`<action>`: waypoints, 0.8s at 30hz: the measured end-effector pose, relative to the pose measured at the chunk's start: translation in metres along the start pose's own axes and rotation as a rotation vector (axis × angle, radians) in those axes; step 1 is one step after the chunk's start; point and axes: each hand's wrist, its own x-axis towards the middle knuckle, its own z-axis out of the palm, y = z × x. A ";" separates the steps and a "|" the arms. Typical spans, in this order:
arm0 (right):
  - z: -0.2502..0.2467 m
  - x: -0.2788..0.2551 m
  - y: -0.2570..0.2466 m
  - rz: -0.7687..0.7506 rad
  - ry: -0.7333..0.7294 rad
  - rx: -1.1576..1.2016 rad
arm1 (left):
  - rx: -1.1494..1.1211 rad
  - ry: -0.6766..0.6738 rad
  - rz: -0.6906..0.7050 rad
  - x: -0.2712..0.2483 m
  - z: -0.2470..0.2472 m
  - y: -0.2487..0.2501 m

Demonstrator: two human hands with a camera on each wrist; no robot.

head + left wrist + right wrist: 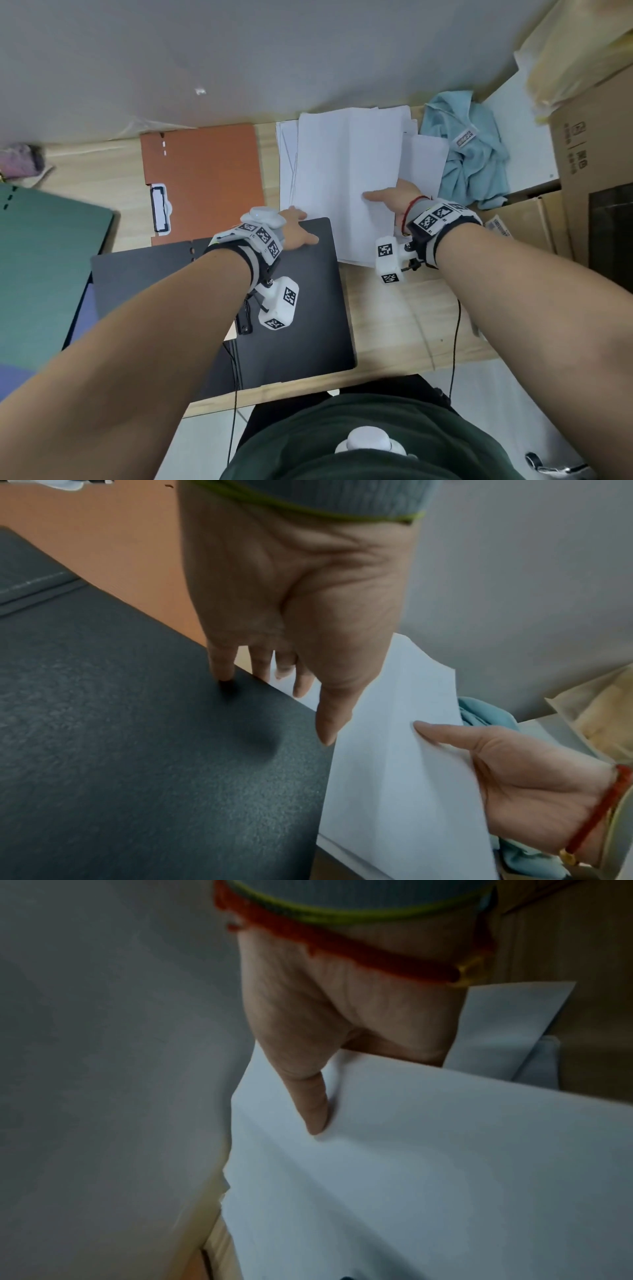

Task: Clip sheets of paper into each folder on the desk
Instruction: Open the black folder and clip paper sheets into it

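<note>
A black folder [301, 308] [137, 750] lies open in front of me, its clip mostly hidden under my left forearm. My left hand [298, 229] [291, 642] hovers over its far right corner with straight fingers, the little finger touching the cover. To its right is a pile of white paper sheets [346, 164]. My right hand [394, 202] [514, 783] [325, 1042] pinches a lifted batch of sheets [394, 750] [428, 1164], thumb on top, the other fingers hidden underneath. An orange folder [205, 174] with a white clip [160, 209] lies open behind the black one.
A green folder [41, 274] lies at the left, over a purple one [84, 315]. A light blue cloth [472, 161] is bunched right of the paper. Cardboard boxes [592, 178] stand along the right edge. A grey wall [274, 51] backs the wooden desk [404, 325].
</note>
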 end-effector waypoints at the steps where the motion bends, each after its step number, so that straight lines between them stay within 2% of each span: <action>1: -0.001 -0.003 -0.002 -0.035 0.009 -0.004 | -0.021 0.001 -0.003 -0.002 -0.003 -0.001; 3: -0.005 -0.017 -0.015 -0.116 0.047 0.009 | -0.096 0.040 -0.014 -0.007 -0.010 -0.005; 7: -0.012 -0.051 -0.052 -0.319 0.072 -0.011 | -0.275 0.216 -0.009 -0.024 -0.033 -0.009; 13: 0.013 -0.114 -0.093 -0.571 -0.090 -0.161 | -0.656 0.357 -0.005 -0.059 -0.061 -0.021; 16: 0.032 -0.140 -0.096 -0.633 -0.178 -0.126 | -0.871 0.424 0.013 -0.091 -0.069 -0.038; 19: 0.049 -0.152 -0.088 -0.670 -0.258 -0.012 | -1.046 0.508 0.151 -0.112 -0.071 -0.061; 24: 0.065 -0.150 -0.055 -0.602 -0.209 0.133 | -0.970 0.679 0.214 -0.158 -0.066 -0.078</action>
